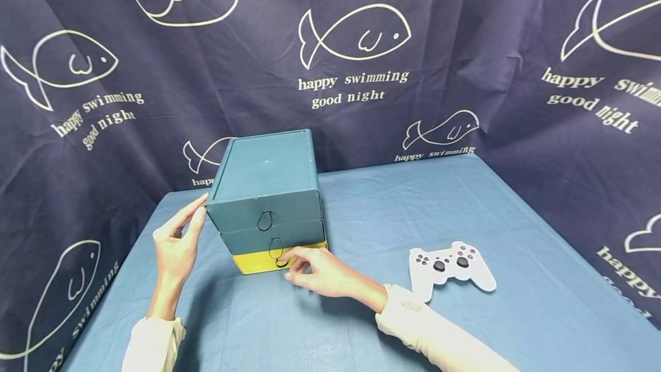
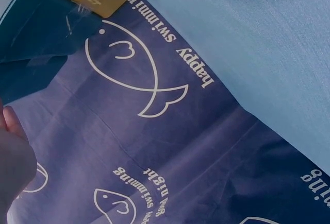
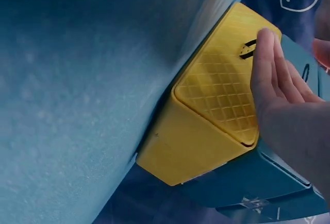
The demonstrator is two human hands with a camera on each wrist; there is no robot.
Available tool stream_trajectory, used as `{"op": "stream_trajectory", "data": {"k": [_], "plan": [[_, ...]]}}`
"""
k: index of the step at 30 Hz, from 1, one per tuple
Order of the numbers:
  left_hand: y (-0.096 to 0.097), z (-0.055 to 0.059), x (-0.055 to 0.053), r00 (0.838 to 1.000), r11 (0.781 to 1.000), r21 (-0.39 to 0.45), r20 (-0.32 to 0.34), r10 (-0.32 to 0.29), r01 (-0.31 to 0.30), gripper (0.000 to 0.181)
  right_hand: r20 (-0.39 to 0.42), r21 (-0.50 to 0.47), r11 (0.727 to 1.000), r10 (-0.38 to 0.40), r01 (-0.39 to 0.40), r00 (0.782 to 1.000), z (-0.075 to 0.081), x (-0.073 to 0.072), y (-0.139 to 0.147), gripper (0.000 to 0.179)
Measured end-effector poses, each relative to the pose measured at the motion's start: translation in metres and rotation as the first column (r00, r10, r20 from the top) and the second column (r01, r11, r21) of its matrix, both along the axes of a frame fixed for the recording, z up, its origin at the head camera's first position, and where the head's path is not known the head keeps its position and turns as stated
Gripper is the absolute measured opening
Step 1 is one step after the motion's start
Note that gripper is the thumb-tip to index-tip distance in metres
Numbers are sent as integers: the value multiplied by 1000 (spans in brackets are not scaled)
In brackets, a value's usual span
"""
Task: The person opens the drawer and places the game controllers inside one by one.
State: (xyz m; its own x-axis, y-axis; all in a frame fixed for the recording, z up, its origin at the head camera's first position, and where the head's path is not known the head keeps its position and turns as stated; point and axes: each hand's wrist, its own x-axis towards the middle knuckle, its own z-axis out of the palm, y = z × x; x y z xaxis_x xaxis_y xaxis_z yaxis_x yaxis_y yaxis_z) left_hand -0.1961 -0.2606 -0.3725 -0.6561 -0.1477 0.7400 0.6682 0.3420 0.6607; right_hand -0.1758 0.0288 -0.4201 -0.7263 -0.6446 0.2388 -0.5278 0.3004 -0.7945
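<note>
A box of three stacked drawers stands on the table: two blue-green ones (image 1: 268, 163) above a yellow drawer (image 1: 248, 263). My left hand (image 1: 177, 245) is at the stack's left side, its nearly straight fingers and thumb touching the top front corner. In the left wrist view only part of that hand (image 2: 15, 157) shows at the edge. At the yellow drawer's front, my right hand (image 1: 322, 271) holds the black loop pull (image 1: 282, 263) with its fingertips. The right wrist view has the loop (image 3: 247, 49) stretched toward the fingertips (image 3: 265, 37).
A white game controller (image 1: 451, 268) lies on the blue tablecloth (image 1: 392, 205), right of my right forearm. Two more loop pulls hang on the upper drawers, one of them (image 1: 265, 221) at the top. Dark blue fish-print fabric (image 1: 356, 131) walls the table's back and sides.
</note>
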Motion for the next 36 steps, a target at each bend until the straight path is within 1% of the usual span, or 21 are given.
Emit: {"op": "stream_trajectory", "data": {"k": [4, 7, 16, 23, 27, 36], "plan": [[1, 1, 1, 1000, 1000, 1, -3, -1, 1, 29, 26, 43, 999, 17, -18, 1000, -1, -6, -3, 32], [1, 1, 1, 1000, 1000, 1, -9, -5, 5, 29, 61, 60, 997, 34, -38, 998, -2, -9, -6, 33], [-1, -1, -1, 1000, 1000, 3, -4, -9, 9, 28, 62, 117, 992, 37, -44, 997, -6, -16, -13, 31], [-2, -2, -2, 1000, 1000, 4, -1, -9, 9, 27, 88, 125, 991, 45, -56, 995, -6, -14, -15, 30], [-2, -1, -2, 1000, 1000, 7, -4, -9, 9, 27, 98, 112, 992, 40, -51, 994, -6, -12, -16, 30], [-1, 0, -1, 1000, 1000, -7, -13, -5, 5, 28, 93, 106, 993, 42, -52, 995, -5, -8, -16, 31]]}}
